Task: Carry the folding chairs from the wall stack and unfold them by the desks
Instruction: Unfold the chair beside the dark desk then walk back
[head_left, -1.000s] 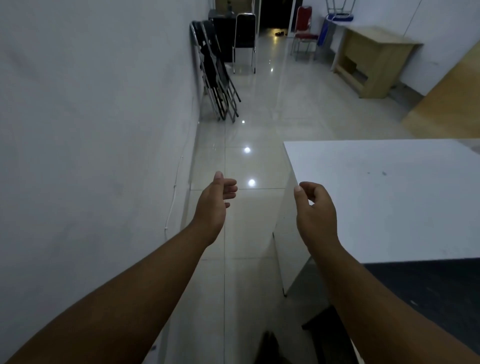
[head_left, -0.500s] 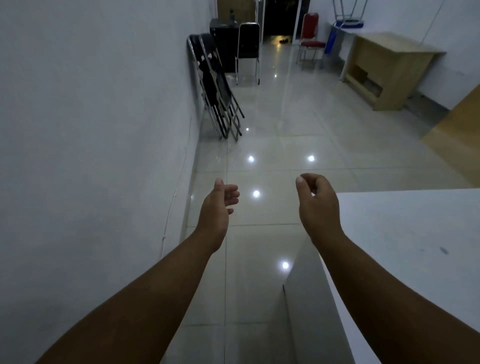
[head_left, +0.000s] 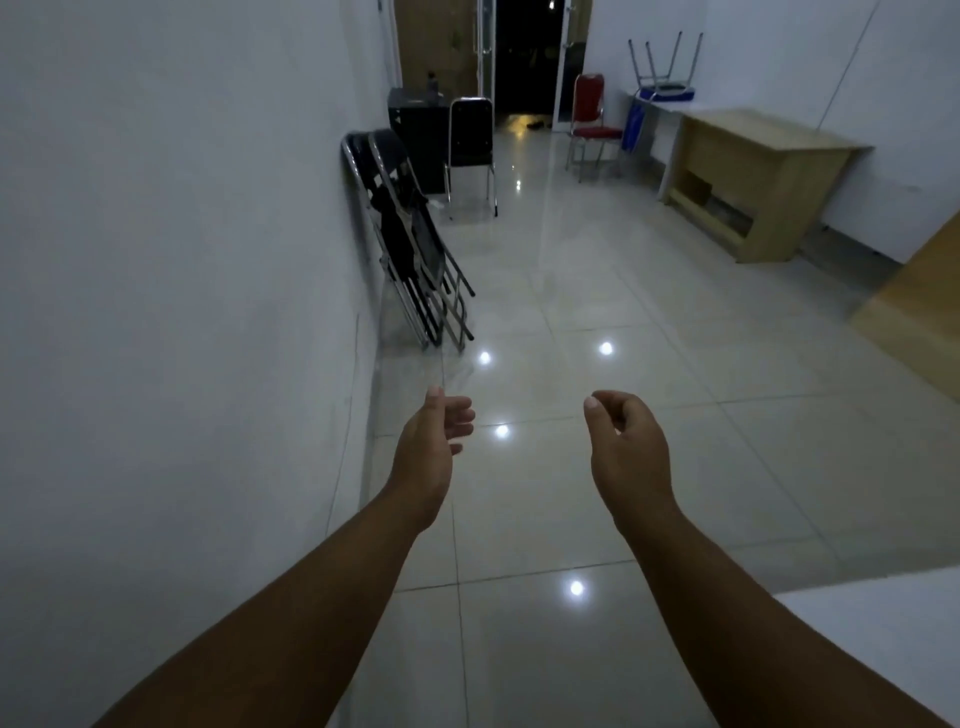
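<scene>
A stack of folded black chairs with metal frames (head_left: 410, 239) leans against the white wall on the left, some way ahead of me. Both my arms reach forward over the tiled floor. My left hand (head_left: 434, 441) is empty, with fingers loosely curled and apart. My right hand (head_left: 626, 447) is also empty, its fingers curled loosely inward. Neither hand touches a chair. A white desk (head_left: 883, 649) shows only its corner at the lower right. A wooden desk (head_left: 753, 182) stands against the right wall.
Behind the stack stand an unfolded black chair (head_left: 470, 150) and a dark cabinet (head_left: 415, 124). A red chair (head_left: 592, 124) stands near the far right, next to a white table (head_left: 662, 106) with an upturned stool on it. A wooden panel (head_left: 919, 312) lies at the right edge.
I have walked forward past the white desk, which slid down to the lower right corner. The folded chair stack is nearer. Both hands stay empty and raised.
</scene>
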